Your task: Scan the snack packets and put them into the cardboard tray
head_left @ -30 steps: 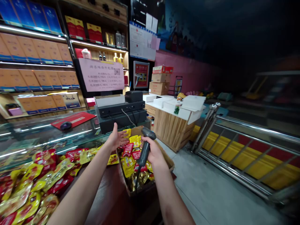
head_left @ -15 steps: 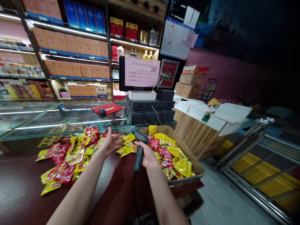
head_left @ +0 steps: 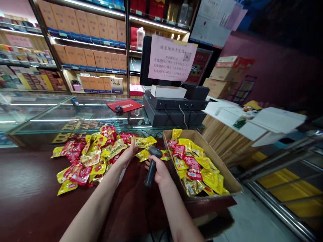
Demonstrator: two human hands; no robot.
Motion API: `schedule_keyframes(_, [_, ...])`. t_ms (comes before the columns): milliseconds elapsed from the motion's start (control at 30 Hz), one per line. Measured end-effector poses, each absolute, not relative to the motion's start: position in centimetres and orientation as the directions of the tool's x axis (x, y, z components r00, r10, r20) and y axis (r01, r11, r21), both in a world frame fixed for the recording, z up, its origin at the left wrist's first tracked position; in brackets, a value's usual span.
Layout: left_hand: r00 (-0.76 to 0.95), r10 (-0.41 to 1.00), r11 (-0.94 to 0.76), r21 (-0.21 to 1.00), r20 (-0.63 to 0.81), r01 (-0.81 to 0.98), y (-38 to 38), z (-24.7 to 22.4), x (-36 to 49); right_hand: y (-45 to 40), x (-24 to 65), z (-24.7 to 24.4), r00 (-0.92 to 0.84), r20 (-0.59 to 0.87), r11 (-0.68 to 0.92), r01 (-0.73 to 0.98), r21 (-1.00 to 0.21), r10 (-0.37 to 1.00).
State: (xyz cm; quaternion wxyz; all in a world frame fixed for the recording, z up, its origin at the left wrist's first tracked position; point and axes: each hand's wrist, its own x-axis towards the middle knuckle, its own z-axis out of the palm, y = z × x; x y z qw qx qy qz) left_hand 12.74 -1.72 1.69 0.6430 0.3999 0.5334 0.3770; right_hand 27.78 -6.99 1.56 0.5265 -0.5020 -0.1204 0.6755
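Scanner (head_left: 150,172) in right hand (head_left: 160,170), now beside box (head_left: 224,164)

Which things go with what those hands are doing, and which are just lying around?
Seem part of the job:
- Handheld scanner, in the right hand
- Shiny packets, heaped near the left hand
- Cardboard box, holding more packets

Seem just lying around:
- Computer mouse
- Red mat under it
- Pink sign
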Motion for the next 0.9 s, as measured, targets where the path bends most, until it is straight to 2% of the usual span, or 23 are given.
schedule_keyframes(233, [0.207, 0.923, 0.280, 0.936, -0.324, 0.213, -2.6, 2.1, 13.1, -7.1, 27.9, 0.6, 0.054, -0.516, -0.404, -0.555, -0.728, 0.855])
schedule_keyframes(367, [0.082, 0.945, 0.285, 0.921, -0.316, 0.265, -3.7, 0.5, 13.1, -8.0, 28.3, 0.1, 0.051, -0.501, -0.403, -0.526, -0.749, 0.864])
schedule_keyframes(467, [0.012, 0.947, 0.314, 0.931, -0.322, 0.187, -4.7, -0.9, 13.2, -8.8, 28.6, -0.2, 0.044, -0.489, -0.396, -0.526, -0.753, 0.871])
schedule_keyframes(567, [0.075, 0.933, 0.350, 0.936, -0.353, 0.044, -5.6, -1.4, 13.2, -9.6, 28.8, 0.0, 0.042, -0.469, -0.384, -0.511, -0.769, 0.882])
schedule_keyframes(667, [0.165, 0.912, 0.383, 0.924, -0.375, -0.019, -6.6, -0.9, 13.2, -10.4, 29.0, 0.6, 0.049, -0.424, -0.349, -0.486, -0.801, 0.905])
schedule_keyframes(900, [0.157, 0.922, 0.376, 0.916, -0.354, -0.141, -7.4, 0.6, 13.4, -12.6, 28.6, 2.4, 0.088, -0.322, -0.251, -0.447, -0.859, 0.943])
